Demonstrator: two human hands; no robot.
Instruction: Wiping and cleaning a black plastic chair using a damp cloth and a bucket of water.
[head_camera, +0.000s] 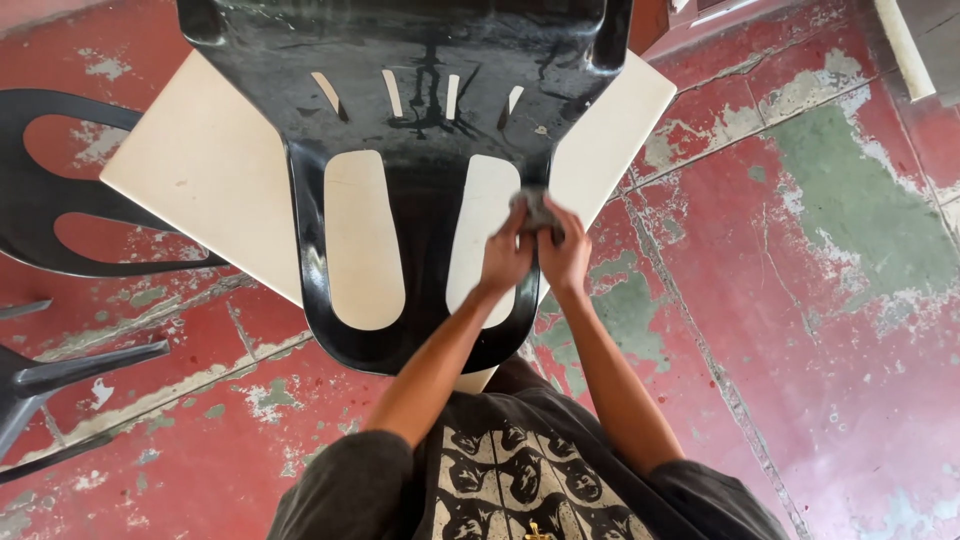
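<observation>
A black plastic chair (420, 130) is seen laid across a cream square table (200, 170), its glossy seat wet and its backrest hanging over the table's near edge toward the person. Two long openings are cut through the backrest, and the pale tabletop is shown through both. Against the right-hand rail of the backrest, both hands are pressed together: the left hand (506, 258) and the right hand (566, 255) are each curled tight around a small grey cloth (537, 208), which is bunched between the fingertips and held on the chair's edge just above the right opening. The fingers of both hands are closed down on the cloth, with only a crumpled tuft left showing; how much of it is tucked inside the palms cannot be made out, it seems. The forearms are run close and nearly parallel, with little gap between the wrists. To the left, a second black chair (60, 190) is stood just beside the table's corner, and dark chair legs (70, 375) are poked in from the lower left edge. To the right of the table, a wide stretch of worn red floor (820, 330) with flaking green and grey patches is left open, crossed by tile seams. The table's far right corner is seen jutting past the chair's seat.
</observation>
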